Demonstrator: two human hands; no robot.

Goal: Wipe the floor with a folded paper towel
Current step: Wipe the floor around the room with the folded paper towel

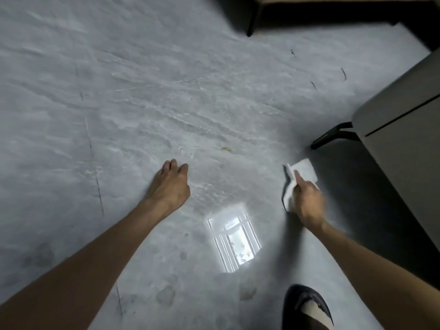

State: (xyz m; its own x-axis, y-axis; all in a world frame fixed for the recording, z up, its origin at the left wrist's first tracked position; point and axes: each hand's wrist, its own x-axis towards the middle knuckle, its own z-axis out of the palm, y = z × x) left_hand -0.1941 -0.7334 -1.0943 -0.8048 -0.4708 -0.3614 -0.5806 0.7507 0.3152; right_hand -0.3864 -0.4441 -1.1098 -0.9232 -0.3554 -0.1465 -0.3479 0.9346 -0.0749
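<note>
My right hand [307, 201] is gripping the towel [303, 171] for wiping; my left hand [170, 184] is resting open on the floor [119, 115], apparently for support.

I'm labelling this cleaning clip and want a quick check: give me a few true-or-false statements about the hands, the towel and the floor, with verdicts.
1. The right hand grips the paper towel. True.
2. The left hand holds a second towel. False: it holds nothing.
3. A yellowish spot lies on the floor beyond the hands. True.
4. The paper towel covers that spot. False: the towel is apart from it, to its right.
</note>
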